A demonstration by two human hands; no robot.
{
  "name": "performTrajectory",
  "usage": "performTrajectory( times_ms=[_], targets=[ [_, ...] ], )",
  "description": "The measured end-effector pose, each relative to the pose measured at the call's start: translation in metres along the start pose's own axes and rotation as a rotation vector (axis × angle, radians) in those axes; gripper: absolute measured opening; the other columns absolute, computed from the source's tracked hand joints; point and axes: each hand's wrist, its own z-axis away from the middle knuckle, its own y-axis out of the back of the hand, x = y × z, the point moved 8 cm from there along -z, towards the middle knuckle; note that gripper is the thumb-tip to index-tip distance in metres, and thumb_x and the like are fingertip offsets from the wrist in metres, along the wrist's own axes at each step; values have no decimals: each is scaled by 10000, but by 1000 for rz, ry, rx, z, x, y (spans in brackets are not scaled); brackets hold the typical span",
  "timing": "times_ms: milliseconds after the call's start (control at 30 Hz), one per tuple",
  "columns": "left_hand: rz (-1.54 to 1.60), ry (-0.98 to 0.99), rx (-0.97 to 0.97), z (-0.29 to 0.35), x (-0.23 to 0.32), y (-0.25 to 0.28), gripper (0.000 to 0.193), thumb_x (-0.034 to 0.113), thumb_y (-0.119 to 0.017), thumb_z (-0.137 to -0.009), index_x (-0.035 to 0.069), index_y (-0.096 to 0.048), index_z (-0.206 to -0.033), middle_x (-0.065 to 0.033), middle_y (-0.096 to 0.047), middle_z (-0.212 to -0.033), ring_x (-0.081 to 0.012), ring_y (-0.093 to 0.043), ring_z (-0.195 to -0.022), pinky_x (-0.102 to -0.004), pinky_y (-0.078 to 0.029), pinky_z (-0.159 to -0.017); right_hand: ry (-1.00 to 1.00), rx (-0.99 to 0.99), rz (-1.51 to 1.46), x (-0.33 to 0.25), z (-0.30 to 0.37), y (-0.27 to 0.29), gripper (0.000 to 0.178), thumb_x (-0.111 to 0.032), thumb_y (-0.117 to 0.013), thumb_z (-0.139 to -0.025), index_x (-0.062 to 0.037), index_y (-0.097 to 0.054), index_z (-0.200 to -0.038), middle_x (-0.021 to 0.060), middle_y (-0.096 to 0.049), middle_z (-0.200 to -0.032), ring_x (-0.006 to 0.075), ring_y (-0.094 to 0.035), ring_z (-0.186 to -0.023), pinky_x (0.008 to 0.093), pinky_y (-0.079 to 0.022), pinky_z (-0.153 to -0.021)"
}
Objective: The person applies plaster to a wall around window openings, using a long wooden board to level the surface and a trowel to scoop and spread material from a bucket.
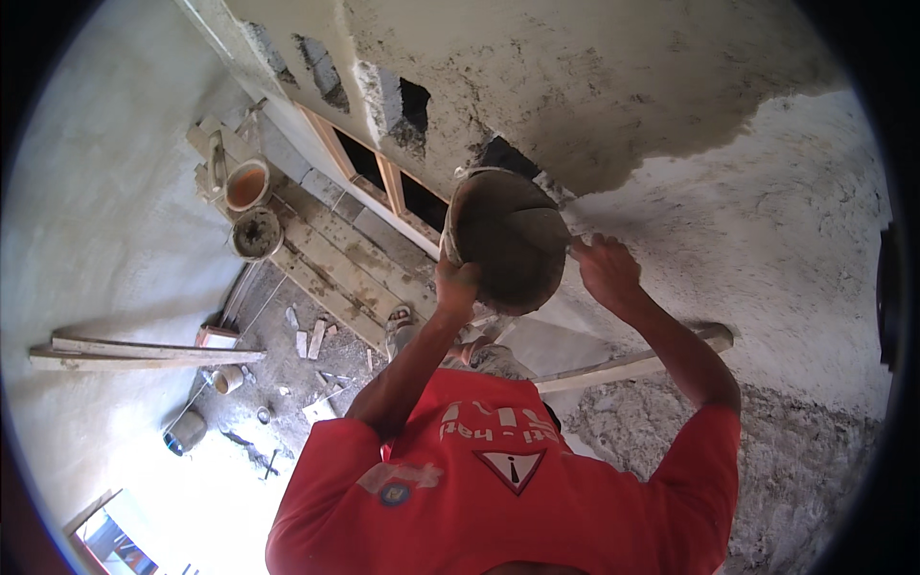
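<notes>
Your left hand (455,287) has its fingers clamped on the near left edge of a mortar bucket (460,206), held up in front of you beside the partly plastered wall (613,115). Your right hand (609,273) has its fingers closed on what looks like a trowel (542,228), its mortar-coated blade at the bucket's right side. Lower down, left, two smaller buckets (248,184) (257,235) rest on wooden planks (331,259).

Stained plank platform (335,257), below and left of the left hand (458,284), orange-lined bucket (248,187) and pale-rimmed bucket (240,253) at its far end, sandalled foot (399,314) nearer the hand, floor (289,368) lower down, broken pieces (317,339), small pale bucket (228,380) and larger grey bucket (187,430) on it.
</notes>
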Motion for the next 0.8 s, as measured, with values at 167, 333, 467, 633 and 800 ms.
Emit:
performTrajectory(
  times_ms=[167, 333, 467, 633, 800],
  targets=[
    [130, -19, 41, 10, 28, 4, 245, 58, -529, -737, -16, -625, -949, -24, -597, -802, -111, -562, -681, -300, -455, -556, 50, -249, -300, -40, -15, -39, 331, -198, -627, -804, -70, -643, -1109, 203, -675, -898, 367, -669, -881, 472, -539, -791],
    [68, 65, 92, 6, 36, 24, 287, 63, -528, -734, -39, -622, -985, -64, -623, -797, -148, -608, -636, -298, -478, -530, 51, -138, -576, -45, -13, -44, 446, -288, -705, -767, -83, -644, -1158, 193, -691, -922, 367, -670, -889, 450, -540, -804],
    [167, 159, 5, -2, 30, 30, 498, 9, -514, -732, -17, -521, -1229, -98, -644, -1011, -196, -630, -870, -324, -520, -761, 27, -51, -608, -33, -15, -42, 485, -298, -718, -764, -74, -634, -1186, 204, -689, -906, 371, -671, -870, 438, -541, -775],
    [252, 255, 16, -33, 0, 31, 492, -7, -531, -755, 3, -524, -1247, -100, -642, -1059, -210, -639, -904, -336, -535, -776, -6, -1, -579, -24, -26, -28, 468, -288, -721, -760, -59, -636, -1159, 207, -683, -863, 373, -670, -828, 431, -538, -753],
    [222, 166, 45, -80, -57, 29, 493, -10, -536, -778, 37, -525, -1268, -103, -640, -1089, -217, -641, -915, -337, -540, -767, -35, -13, -621, -17, -35, 1, 431, -210, -725, -757, -54, -612, -1143, 206, -676, -896, 364, -668, -849, 418, -529, -762]
  ],
)
